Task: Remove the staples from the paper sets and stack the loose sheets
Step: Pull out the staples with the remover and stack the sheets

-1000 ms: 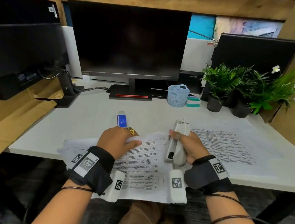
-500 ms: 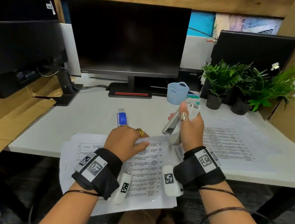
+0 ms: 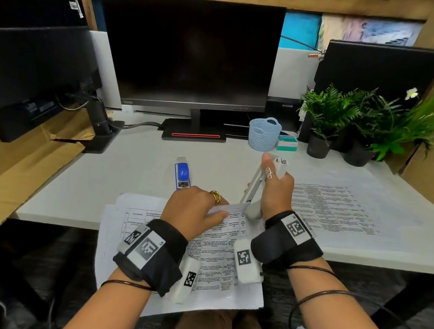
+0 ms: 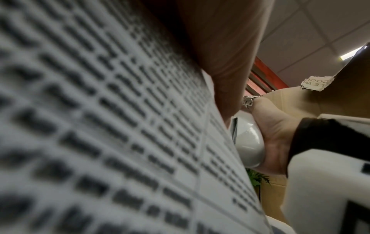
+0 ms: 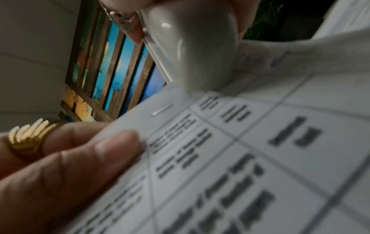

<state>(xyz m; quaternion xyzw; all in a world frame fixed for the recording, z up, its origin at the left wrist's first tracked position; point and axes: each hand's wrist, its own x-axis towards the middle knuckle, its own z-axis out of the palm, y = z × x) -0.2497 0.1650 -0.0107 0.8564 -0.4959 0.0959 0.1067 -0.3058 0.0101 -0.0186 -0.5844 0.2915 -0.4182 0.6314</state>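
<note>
A stapled paper set with printed tables hangs over the desk's front edge. My left hand pinches its top edge, thumb on the top sheet. The right wrist view shows the staple in that corner, just beyond the left thumb. My right hand grips a white stapler, tilted steeply nose up. Its rounded rear end rests on the paper beside the staple. Loose printed sheets lie flat to the right.
A blue stapler lies on the desk just beyond my left hand. A monitor stand, a pale blue basket and potted plants line the back. Cardboard borders the left side.
My right hand has tipped the white stapler from lying flat on the papers to standing steeply on its rear end. My left hand has kept its hold on the paper's top edge.
</note>
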